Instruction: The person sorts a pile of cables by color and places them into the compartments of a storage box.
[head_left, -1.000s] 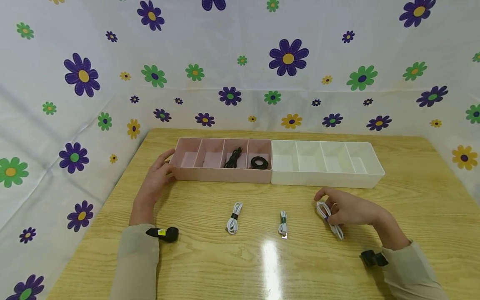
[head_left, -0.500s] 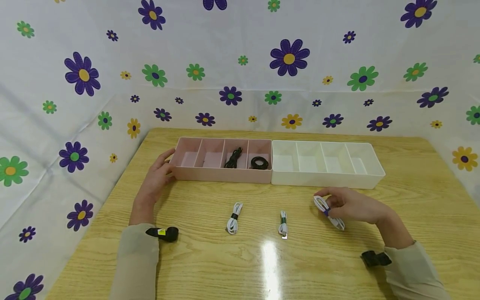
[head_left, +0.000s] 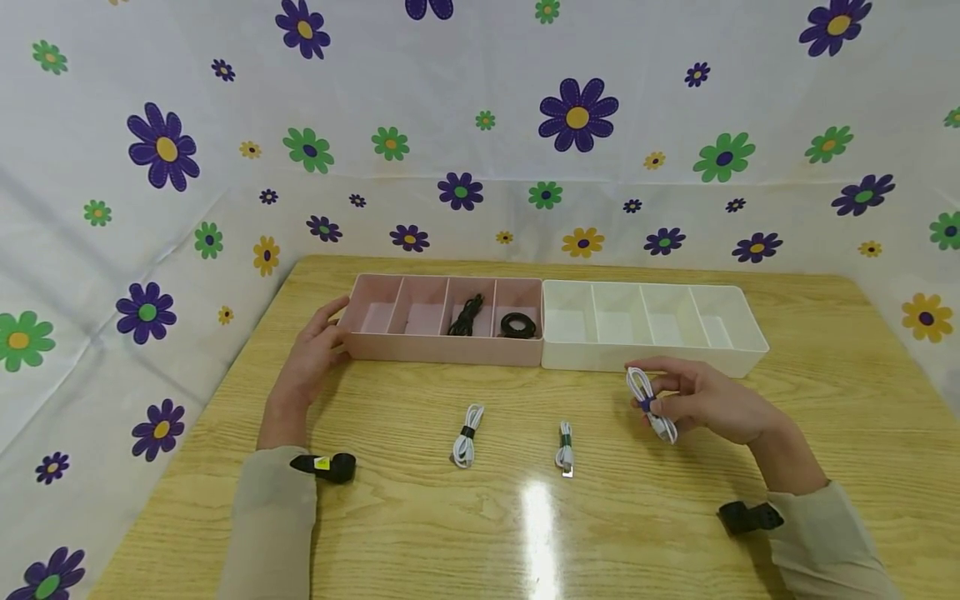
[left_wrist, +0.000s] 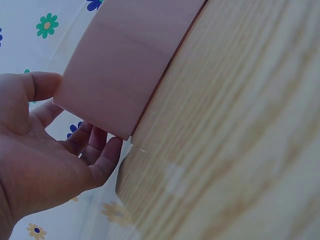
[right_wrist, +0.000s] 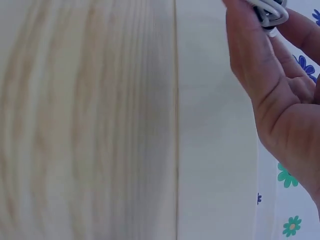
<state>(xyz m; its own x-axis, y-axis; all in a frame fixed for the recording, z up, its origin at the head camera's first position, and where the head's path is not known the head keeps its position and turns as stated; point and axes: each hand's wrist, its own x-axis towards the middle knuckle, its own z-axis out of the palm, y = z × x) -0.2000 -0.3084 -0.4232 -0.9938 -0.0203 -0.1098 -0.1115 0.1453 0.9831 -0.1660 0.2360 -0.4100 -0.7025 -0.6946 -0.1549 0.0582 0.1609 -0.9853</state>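
My right hand (head_left: 723,406) pinches a bundled white cable (head_left: 640,386) with a purple tie between thumb and fingers, just in front of a white divided box (head_left: 600,358). In the right wrist view, part of that cable (right_wrist: 274,11) shows at the top edge, held by the fingertips. My left hand (head_left: 311,358) rests against the left end of a pink divided box (head_left: 442,350). In the left wrist view, its thumb touches the box's upper corner and the other fingertips lie along the end wall (left_wrist: 95,117). Two more bundled white cables, one black-tied (head_left: 468,433) and one green-tied (head_left: 566,446), lie on the table.
Both boxes stand end to end at the back of the wooden table (head_left: 420,533). Inside the pink one are a black cable bundle (head_left: 467,317) and a black coiled cable (head_left: 517,326), in its two right compartments. A flowered cloth (head_left: 495,150) hangs behind.
My right hand has lifted the purple-tied cable and moved away from me toward the white box. My left hand stays at the pink box's end.
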